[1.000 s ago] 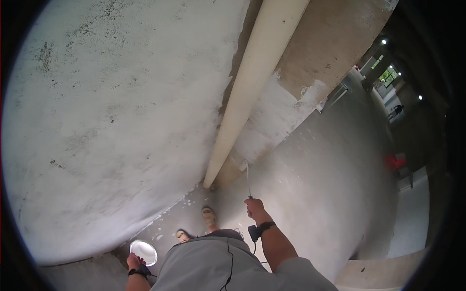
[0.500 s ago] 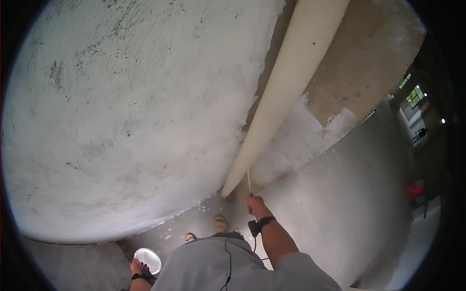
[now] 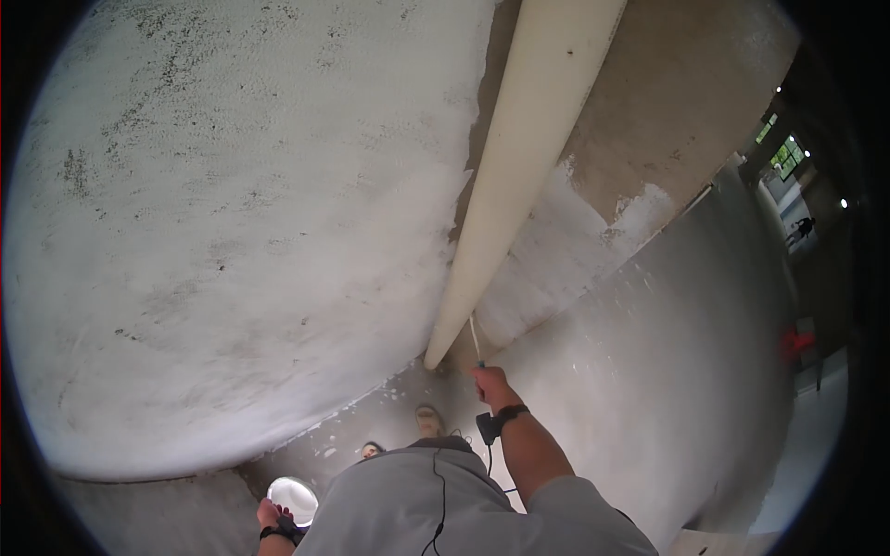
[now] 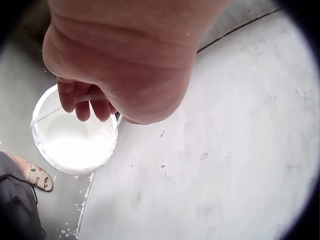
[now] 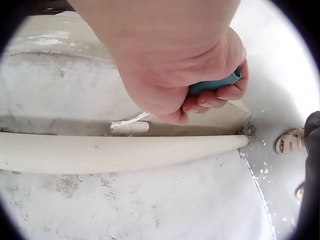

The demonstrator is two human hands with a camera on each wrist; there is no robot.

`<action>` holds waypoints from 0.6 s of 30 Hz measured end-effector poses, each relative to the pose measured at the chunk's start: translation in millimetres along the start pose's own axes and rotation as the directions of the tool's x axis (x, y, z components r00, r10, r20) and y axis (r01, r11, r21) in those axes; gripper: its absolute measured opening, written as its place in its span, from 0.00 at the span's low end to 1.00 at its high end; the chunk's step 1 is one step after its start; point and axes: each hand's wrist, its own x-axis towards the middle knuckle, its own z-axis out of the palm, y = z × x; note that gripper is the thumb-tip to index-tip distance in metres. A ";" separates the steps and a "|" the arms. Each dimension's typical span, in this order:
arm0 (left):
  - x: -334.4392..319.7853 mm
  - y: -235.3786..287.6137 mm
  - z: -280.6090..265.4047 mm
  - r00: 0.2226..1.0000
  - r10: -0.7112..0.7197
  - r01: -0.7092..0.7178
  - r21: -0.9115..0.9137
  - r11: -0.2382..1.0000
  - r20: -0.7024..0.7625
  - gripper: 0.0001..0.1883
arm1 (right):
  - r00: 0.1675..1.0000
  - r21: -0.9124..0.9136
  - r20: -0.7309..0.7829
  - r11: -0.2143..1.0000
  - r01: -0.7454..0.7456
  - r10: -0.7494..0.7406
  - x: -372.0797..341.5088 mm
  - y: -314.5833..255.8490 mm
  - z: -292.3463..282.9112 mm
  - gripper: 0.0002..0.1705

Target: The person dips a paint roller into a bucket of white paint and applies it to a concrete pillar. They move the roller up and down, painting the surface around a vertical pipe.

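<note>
My right hand (image 3: 491, 385) grips the blue handle (image 5: 212, 86) of a small paint roller. In the right wrist view its white roller head (image 5: 132, 127) lies in the narrow gap along the pale pipe (image 5: 100, 152), at the wall behind it. The head view shows only the roller's wire shank (image 3: 476, 338), with the roller head hidden by the pipe. My left hand (image 4: 120, 65) holds a white bucket (image 4: 40, 142) by its thin handle (image 4: 47, 116), fingers hooked under it. White shows all over the inside of the bucket.
A white-coated wall (image 3: 232, 278) with dark specks stands left of the pipe. To its right, another wall (image 3: 640, 120) is part white, part bare brown. White splashes dot the grey floor (image 3: 640, 398) near my sandalled feet (image 3: 428, 420). A red object (image 3: 797, 343) stands far right.
The roller head was on the wall right of the pipe; it has moved left behind the pipe. The head view has shifted. My left hand still holds the bucket.
</note>
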 end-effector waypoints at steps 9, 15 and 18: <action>43.3 14.7 23.0 0.990 0.027 -0.043 0.111 0.993 0.142 0.08 | 0.997 0.035 -0.082 0.999 -0.011 0.014 -33.0 65.7 -48.4 0.13; 54.1 19.0 36.5 0.975 0.034 -0.082 0.212 0.974 0.221 0.09 | 0.984 0.032 -0.179 0.999 -0.011 0.017 -67.9 101.3 -79.6 0.13; 46.1 23.5 43.3 0.967 0.021 -0.090 0.262 0.961 0.255 0.08 | 0.968 0.060 -0.249 0.998 0.013 0.002 -87.1 116.4 -90.6 0.11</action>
